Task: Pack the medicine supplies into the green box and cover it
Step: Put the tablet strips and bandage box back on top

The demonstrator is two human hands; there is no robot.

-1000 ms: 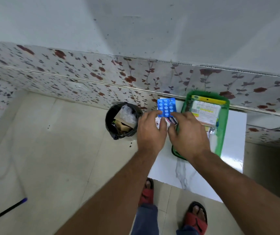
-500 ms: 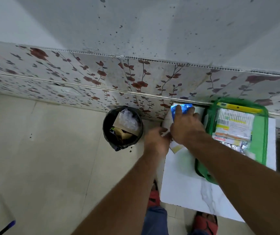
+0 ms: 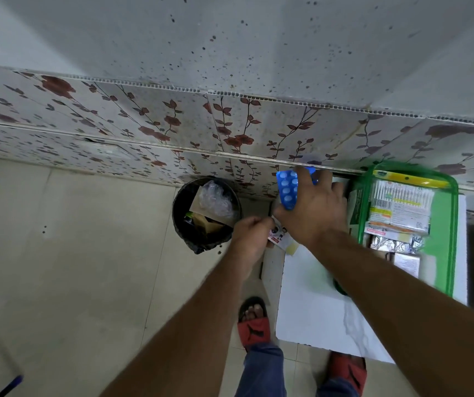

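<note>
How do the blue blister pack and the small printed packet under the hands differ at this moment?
The blue blister pack is bright blue with rows of white pills; the small printed packet is mostly white with small print. The blister pack is gripped in the right hand, raised near the wall; the packet sits lower at the white table corner, pinched by the left hand. The blister pack looks larger. Neither is in the green box yet.

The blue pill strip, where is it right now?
In the head view, the blue pill strip is in the right hand, above the white table's far-left corner, between black bin and green box.
</note>
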